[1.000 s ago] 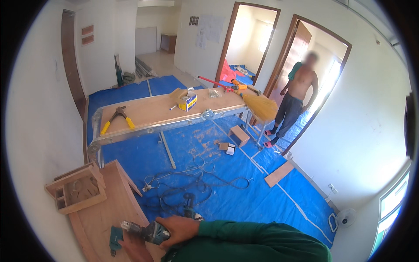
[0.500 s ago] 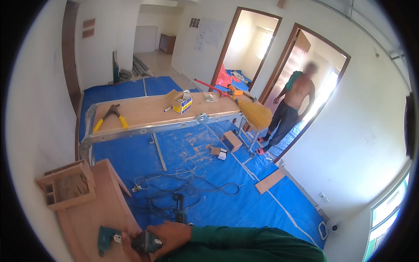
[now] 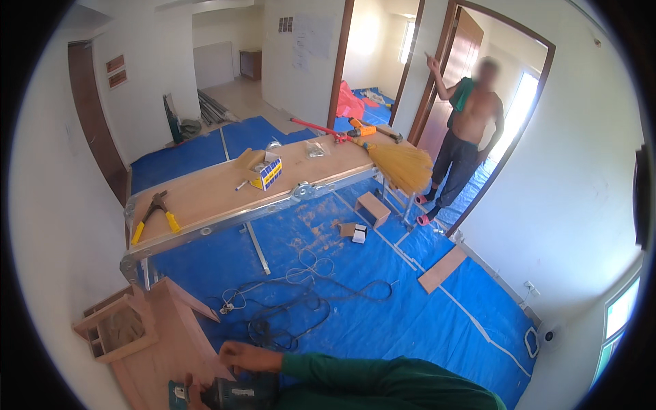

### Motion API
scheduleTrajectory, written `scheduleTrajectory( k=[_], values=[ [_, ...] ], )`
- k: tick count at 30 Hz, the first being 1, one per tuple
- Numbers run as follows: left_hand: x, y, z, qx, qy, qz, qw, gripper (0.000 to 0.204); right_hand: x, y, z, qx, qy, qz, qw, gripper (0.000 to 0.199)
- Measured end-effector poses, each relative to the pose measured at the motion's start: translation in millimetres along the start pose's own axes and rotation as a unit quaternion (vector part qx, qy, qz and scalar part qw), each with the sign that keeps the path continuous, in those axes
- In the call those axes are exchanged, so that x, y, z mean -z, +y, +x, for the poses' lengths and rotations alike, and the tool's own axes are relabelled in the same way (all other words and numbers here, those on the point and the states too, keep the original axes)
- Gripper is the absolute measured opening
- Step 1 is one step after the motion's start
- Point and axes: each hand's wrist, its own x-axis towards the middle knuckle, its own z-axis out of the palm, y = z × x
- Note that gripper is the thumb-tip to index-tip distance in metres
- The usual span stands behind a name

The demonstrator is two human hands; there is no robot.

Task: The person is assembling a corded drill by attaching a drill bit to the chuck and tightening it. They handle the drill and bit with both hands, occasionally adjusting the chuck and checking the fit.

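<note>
Down at the bottom edge, both hands are busy on a wooden panel, a flat reddish-brown board with a smooth face. The right hand rests on the panel's edge, fingers curled down against the wood and gripping nothing else. The left hand sits low beside a power drill, dark body with a teal end, lying at the panel's near end; the fingers seem wrapped round it, though the frame's rim cuts them off and I can't say for sure. A green sleeve sweeps in from the right.

Just left of the panel sits a small open wooden frame, boxy, raw timber. A tangle of thin black cable loops across the blue tarpaulin that covers the floor, crinkled and dusted with sawdust.

Further back, the long work surface, pale wood on a metal frame, runs across the room. On it: yellow-handled cutters at the left end, a small blue and yellow box in the middle, an orange drill and a straw broom at the far end. A little wooden block box stands beneath.

White walls, two brown-framed doorways, and another person standing in the right one, arm raised.
</note>
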Motion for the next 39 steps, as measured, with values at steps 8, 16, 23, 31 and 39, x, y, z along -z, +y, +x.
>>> scheduleTrajectory(
  k=[8,16,23,31,39],
  values=[
    [-6.4,2.9,5.6,0.067,0.098,-0.071,0.99,0.046,39.4,68.9,103.9,-0.001,0.146,-0.068,0.987,0.064],
    [80.6,-37.7,30.5,-0.179,0.059,0.251,0.95,0.034,-5.3,97.7,255.1,-0.05,0.059,-0.297,0.952,0.082],
    [98.9,-29.7,74.7,0.14,0.216,-0.24,0.936,0.039,8.4,213.6,374.1,0.336,-0.06,-0.5,0.796,0.058],
    [129.7,-47.6,101.6,0.16,0.247,-0.343,0.892,0.038,-80.1,-30.0,164.5,-0.023,-0.163,-0.382,0.91,0.118],
    [100.3,-32.7,121.2,0.127,0.046,-0.287,0.948,0.057,-72.5,3.6,165.0,-0.074,-0.05,-0.352,0.932,0.101]
  ],
)
